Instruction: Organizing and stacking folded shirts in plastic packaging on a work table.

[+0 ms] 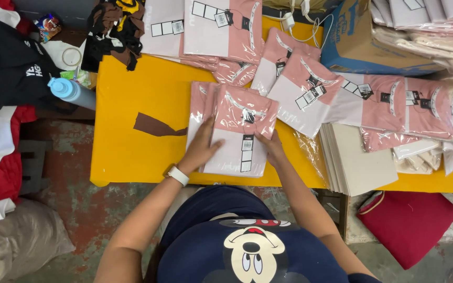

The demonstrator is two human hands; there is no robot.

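A folded pink and white garment in a clear plastic bag (239, 131) lies on the yellow table (132, 136), on top of another bagged one. My left hand (201, 149), with a white watch on the wrist, rests flat on the bag's left edge. My right hand (272, 147) presses against its right edge. Both hands touch the top bag from the sides.
More bagged pink and white garments (310, 89) spread over the table's back and right. A stack of white cardboard sheets (352, 162) lies at the right, a blue cardboard box (357, 42) behind. A brown scrap (155, 126), a blue bottle (69, 90) and dark clothes (11, 68) sit at the left.
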